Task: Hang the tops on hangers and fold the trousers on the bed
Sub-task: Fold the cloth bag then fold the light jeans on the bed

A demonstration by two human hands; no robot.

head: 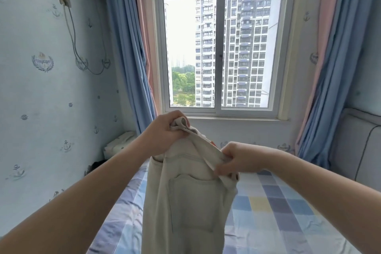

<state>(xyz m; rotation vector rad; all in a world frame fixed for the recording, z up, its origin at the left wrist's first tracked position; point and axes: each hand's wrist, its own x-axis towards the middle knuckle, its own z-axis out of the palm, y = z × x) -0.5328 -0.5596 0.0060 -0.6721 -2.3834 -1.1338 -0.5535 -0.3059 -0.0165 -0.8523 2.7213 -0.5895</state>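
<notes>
Above the bed (278,208), left hand (165,132) raised, right hand (237,159) lower, each grip pinching trousers (191,202) waistband

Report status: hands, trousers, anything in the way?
Left hand and right hand grip the trousers by the waistband. Trousers hang over the bed, unfolded. Nothing seen blocking.

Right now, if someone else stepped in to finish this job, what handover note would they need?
Left hand: grips the cream trousers at the waistband, the higher of the two hands.
Right hand: pinches the same waistband, lower.
Trousers: held in the air over the bed, legs hanging, back pocket toward the camera.
Done: nothing folded or hung shows in this view.
Left: lay the trousers on the bed and fold them. Tops and hangers are not in view.
</notes>
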